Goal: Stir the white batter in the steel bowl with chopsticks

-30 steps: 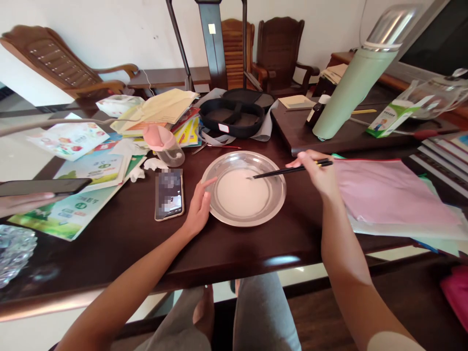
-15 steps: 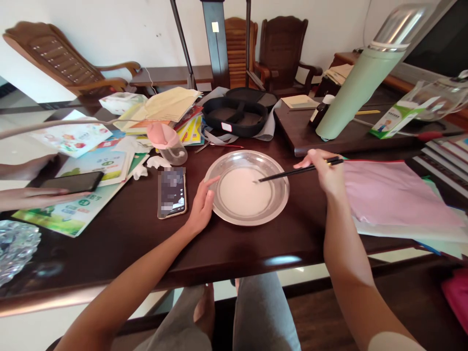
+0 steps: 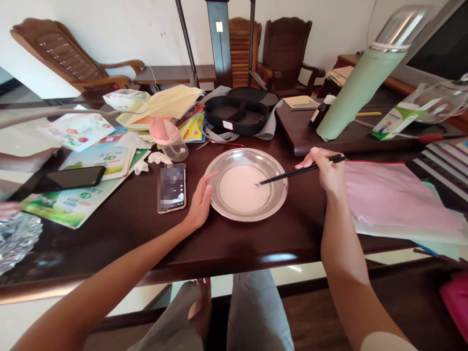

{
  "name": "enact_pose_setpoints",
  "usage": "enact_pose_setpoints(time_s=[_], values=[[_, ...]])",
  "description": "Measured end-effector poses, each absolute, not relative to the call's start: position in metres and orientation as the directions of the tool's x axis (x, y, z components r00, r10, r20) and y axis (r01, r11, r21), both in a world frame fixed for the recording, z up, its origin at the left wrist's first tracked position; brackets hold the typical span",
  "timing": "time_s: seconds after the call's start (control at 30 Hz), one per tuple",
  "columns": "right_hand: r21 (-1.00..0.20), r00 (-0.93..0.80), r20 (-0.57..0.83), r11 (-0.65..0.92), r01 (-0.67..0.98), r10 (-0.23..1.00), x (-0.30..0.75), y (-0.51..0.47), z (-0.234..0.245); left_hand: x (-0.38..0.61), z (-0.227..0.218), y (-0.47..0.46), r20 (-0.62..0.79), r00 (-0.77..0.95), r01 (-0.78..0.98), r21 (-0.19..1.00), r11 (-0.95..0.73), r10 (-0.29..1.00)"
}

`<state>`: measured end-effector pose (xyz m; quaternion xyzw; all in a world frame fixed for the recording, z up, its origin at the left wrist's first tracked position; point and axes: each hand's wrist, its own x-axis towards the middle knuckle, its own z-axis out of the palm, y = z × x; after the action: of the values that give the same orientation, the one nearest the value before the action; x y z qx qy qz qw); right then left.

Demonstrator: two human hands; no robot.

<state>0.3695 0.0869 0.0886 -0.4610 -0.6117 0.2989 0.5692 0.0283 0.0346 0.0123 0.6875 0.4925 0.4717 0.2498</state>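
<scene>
A shiny metal plate [image 3: 272, 204] with a raised rim stands on the dark table, holding a milky white liquid [image 3: 243, 187]. Against its left rim rests my left hand [image 3: 200, 201], fingers stretched out and the index finger reaching over the edge. My right hand [image 3: 321, 165] is closed around black chopsticks [image 3: 292, 173] held at a low slant across the right rim. Their pale tips are at the liquid, right of the plate's middle. Left of my left hand lies a phone [image 3: 171, 189] with a lit, partly blurred screen.
Behind the plate are a black case [image 3: 237, 114] and a pink-lidded cup [image 3: 168, 139]. A tall green thermos [image 3: 361, 92] leans in view at right, above a pink folder [image 3: 395, 195]. Far left: another phone [image 3: 76, 177] on booklets, a glass dish [image 3: 20, 239] and another person's blurred hand [image 3: 9, 209].
The other person's hand has drawn back left from the dark phone, which now lies on the booklets. My hands and the chopsticks have barely moved; the view has shifted slightly.
</scene>
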Motion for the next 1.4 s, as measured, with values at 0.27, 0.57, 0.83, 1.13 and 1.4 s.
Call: enact_pose_setpoints(time_s=[0.27,0.57,0.83,1.13,1.4], values=[[-0.899,-0.223,0.358,0.4,0.181,0.907,0.352,0.087,0.085,0.025,0.008,0.035,0.414,0.104,0.43,0.801,-0.416,0.904],[-0.913,-0.185,0.359,0.386,0.135,0.915,0.358,0.091,0.084,0.025,0.006,0.038,0.424,0.105,0.418,0.802,-0.427,0.899],[-0.874,0.031,0.468,0.457,0.166,0.883,0.367,0.098,0.084,0.026,0.003,0.041,0.435,0.115,0.431,0.788,-0.439,0.893],[-0.899,-0.239,0.37,0.411,0.152,0.898,0.347,0.097,0.081,0.028,0.005,0.041,0.444,0.087,0.444,0.784,-0.433,0.892],[-0.919,-0.081,0.366,0.374,0.128,0.927,0.362,0.093,0.085,0.026,0.006,0.036,0.429,0.093,0.435,0.794,-0.424,0.898]])
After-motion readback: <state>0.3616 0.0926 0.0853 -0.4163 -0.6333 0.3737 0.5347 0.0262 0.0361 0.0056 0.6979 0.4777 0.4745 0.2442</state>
